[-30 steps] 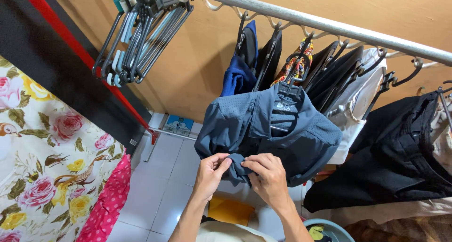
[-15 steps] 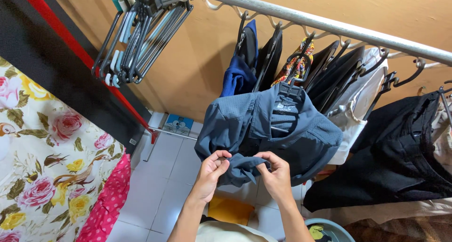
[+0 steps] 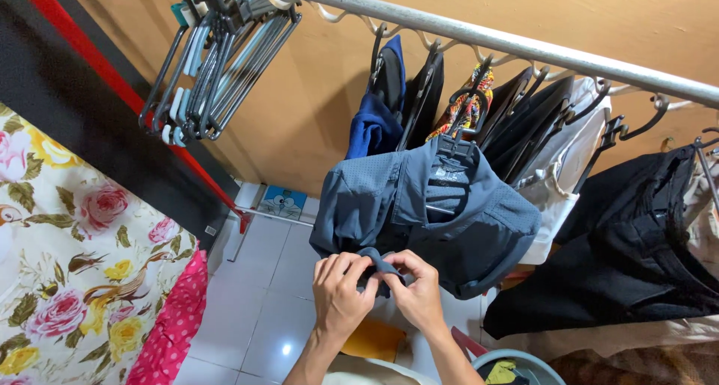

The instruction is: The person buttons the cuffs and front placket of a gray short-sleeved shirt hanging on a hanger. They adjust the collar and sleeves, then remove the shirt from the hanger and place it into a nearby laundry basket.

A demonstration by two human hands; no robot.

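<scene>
Both hands meet at the lower front of a grey-blue shirt (image 3: 457,220) that hangs on a black hanger (image 3: 453,141) from the metal rail (image 3: 479,37), about midway along it. The left hand (image 3: 338,295) and the right hand (image 3: 416,291) sit side by side, knuckles almost touching, with a bunched fold of the shirt's cloth (image 3: 374,259) pinched between them. The fingers of each hand are curled narrow and closed on that fold, which pokes up just above the fingertips; the rest of the shirt spreads above and to the right of the hands.

Toward the left end of the rail hangs a cluster of empty hangers (image 3: 206,70). Behind the shirt hang dark clothes (image 3: 389,93), and black trousers (image 3: 636,243) hang near the right end. A floral cloth (image 3: 67,265) lies at the left, above a white tiled floor (image 3: 262,310).
</scene>
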